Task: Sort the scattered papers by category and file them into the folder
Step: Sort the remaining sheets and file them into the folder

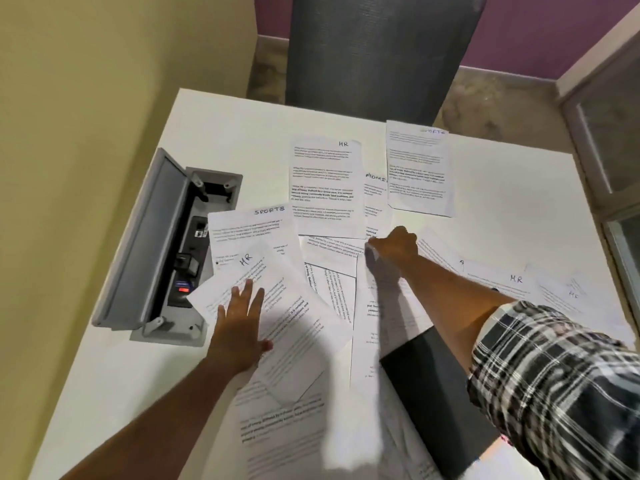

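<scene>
Several printed sheets lie scattered and overlapping on a white table [138, 375], each hand-labelled at the top. My left hand [239, 323] presses flat, fingers spread, on a tilted sheet marked HR [277, 299], which overlaps a SPORTS sheet [249, 226]. My right hand [394, 245] reaches forward and pinches the top edge of a long sheet [367, 317] in the middle of the pile. Beyond it lie another HR sheet [325, 188], an ADMIN sheet [375, 195] and a second SPORTS sheet [417, 168]. A dark folder [433, 403] lies under my right forearm, partly hidden.
An open grey socket box [162, 247] is set into the table at the left, its lid standing up. More HR sheets [512, 282] lie at the right edge. A dark chair back [374, 53] stands beyond the far edge. A wall runs along the left.
</scene>
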Available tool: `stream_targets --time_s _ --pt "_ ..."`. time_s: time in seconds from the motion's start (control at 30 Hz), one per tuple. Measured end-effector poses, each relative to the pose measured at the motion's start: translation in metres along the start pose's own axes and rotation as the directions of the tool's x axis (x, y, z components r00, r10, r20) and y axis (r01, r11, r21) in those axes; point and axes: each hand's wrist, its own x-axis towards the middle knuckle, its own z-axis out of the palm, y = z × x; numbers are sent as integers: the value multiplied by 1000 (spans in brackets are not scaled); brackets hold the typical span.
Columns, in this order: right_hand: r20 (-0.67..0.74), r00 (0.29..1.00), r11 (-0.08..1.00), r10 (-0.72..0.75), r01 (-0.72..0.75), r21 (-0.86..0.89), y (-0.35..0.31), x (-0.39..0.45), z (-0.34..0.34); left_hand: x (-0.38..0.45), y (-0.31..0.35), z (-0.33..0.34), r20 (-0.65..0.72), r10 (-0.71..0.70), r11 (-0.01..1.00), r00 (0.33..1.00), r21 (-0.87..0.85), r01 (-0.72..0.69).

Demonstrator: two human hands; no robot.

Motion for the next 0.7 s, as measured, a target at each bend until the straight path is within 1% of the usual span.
stream_targets --time_s 0.07,0.2,0.27,0.33,0.43,0.47,0.53,0.57,0.7 --pt "-16 999 999 44 -44 -22 -10 2 7 0 0 2 10 -11 1000 1000 2 11" --pt "-20 995 995 99 -99 17 -29 11 19 -2 0 0 -5 -2 1000 1000 -21 2" --pt "-29 991 988 134 -131 76 -30 25 26 -3 0 0 3 3 998 1000 -56 -3" --pt "-30 989 978 143 -137 158 -20 57 41 -3 0 0 8 2 996 1000 -84 -1" --pt "6 986 964 167 -165 208 -28 35 28 -3 -1 1 16 -2 996 1000 -94 3" --pt "41 985 963 168 -173 206 -34 21 20 -3 -1 1 19 -1 995 1000 -98 2" --pt "113 983 968 147 -166 189 -42 -1 7 -2 -2 2 21 2 994 1000 -106 0" --pt "112 985 968 129 -150 202 -43 -7 2 -2 -3 2 23 3 994 1000 -106 0" --pt "12 999 934 34 -36 355 -40 -22 -7 -2 -1 0 32 0 998 1000 -61 2"
